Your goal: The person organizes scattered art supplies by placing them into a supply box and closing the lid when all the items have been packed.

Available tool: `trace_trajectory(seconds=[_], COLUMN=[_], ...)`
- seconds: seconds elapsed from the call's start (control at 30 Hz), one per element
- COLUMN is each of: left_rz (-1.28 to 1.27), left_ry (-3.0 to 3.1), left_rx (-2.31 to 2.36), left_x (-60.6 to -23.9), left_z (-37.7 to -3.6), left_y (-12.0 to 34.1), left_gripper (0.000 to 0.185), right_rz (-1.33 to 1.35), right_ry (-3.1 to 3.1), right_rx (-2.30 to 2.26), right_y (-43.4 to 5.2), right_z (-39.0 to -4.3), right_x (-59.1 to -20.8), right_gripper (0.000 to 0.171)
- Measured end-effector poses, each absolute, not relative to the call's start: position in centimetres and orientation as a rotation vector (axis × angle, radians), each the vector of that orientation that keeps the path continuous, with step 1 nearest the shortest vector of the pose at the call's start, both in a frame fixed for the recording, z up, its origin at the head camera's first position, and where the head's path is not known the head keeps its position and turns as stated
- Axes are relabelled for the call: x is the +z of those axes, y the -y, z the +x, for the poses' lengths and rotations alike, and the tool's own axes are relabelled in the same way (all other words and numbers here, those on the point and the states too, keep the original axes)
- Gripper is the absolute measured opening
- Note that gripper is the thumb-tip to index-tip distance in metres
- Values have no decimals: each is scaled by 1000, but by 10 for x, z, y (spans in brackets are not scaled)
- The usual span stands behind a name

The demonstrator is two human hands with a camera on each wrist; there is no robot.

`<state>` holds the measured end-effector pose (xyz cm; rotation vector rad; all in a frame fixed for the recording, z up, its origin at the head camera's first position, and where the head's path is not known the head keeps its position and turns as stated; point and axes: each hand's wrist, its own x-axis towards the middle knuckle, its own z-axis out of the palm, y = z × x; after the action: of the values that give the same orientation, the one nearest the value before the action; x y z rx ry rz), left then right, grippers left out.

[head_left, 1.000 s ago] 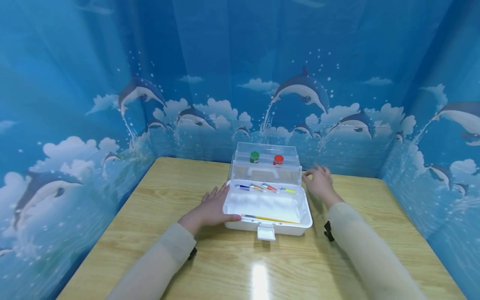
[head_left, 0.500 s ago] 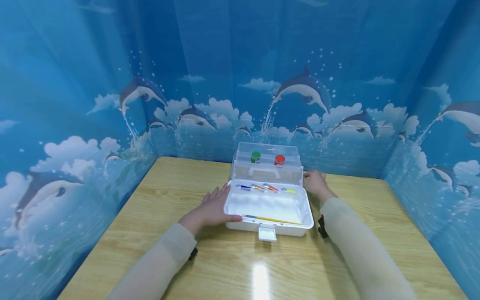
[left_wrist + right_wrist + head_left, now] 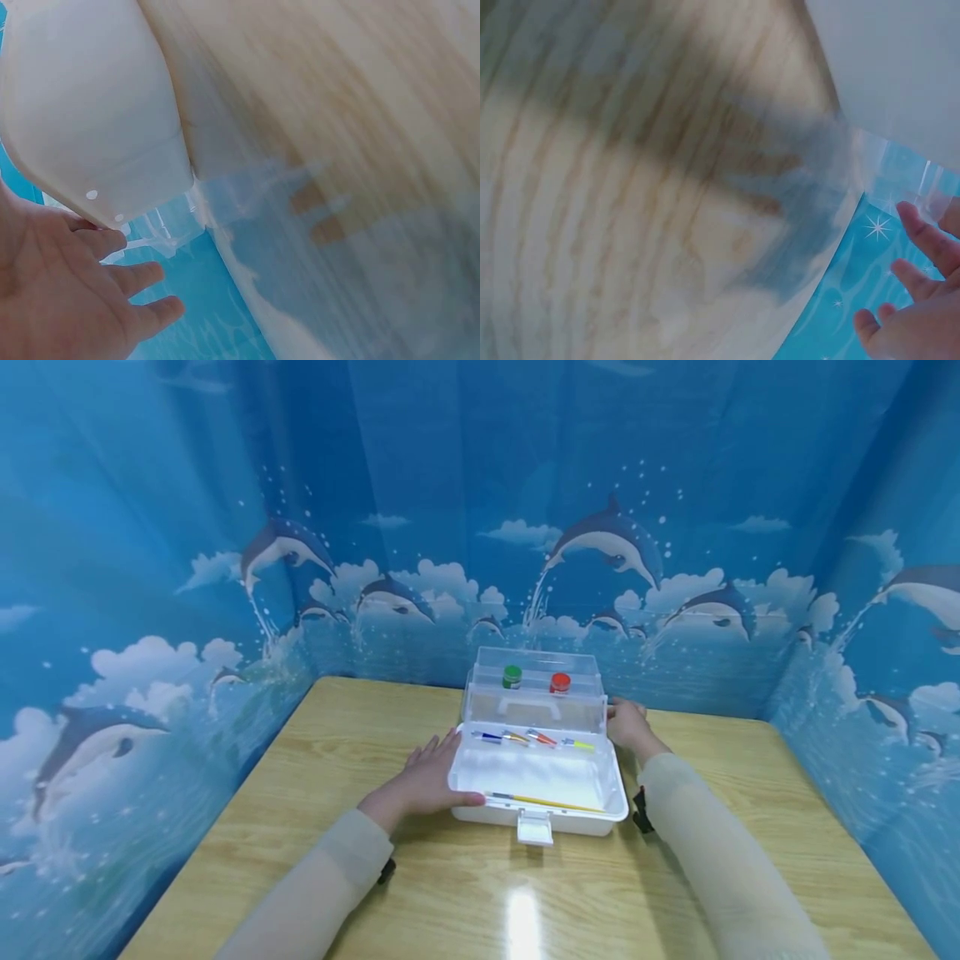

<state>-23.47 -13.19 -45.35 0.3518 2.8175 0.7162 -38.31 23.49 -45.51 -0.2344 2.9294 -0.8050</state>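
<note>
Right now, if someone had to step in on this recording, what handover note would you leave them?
Left hand: flat against the left side of the white storage box, thumb along its front edge, fingers straight, no grip.
Right hand: at the right end of the clear raised tray; whether it has a grip cannot be told.
Box stands open on the wooden table. Green jar and red jar sit in the top tier; small paint tubes lie along the back of the base, a yellow paintbrush along the front.
Done: box open, contents inside. Left: lid and front latch not closed.

Right hand point(image 3: 922, 315) by a clear lid point(image 3: 900, 172), above blurred wooden table point(image 3: 630, 210).
</note>
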Motion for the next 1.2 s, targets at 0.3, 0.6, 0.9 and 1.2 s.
trace_trajectory(seconds=[0.3,0.6,0.9,1.2], left_rz=[347,342,342,347], left_ry=[-2821,-2821,-2817,-2809], left_rx=[707,721,736,782], left_x=[-456,-454,-453,-453], left_z=[-234,-233,-234,-234], left_y=[133,133,132,130], left_gripper=[127,128,130,129], right_rz=[-268,-182,-190,-49], right_ry=[-2955,-2955,-2997,-2985], right_rx=[-910,-1043,-1192,-1351], right_y=[-234,-232,-236,-235], right_z=[-378,-374,-372,-371], right_x=[-456,-460,-466,-468], right_gripper=[38,38,32,33])
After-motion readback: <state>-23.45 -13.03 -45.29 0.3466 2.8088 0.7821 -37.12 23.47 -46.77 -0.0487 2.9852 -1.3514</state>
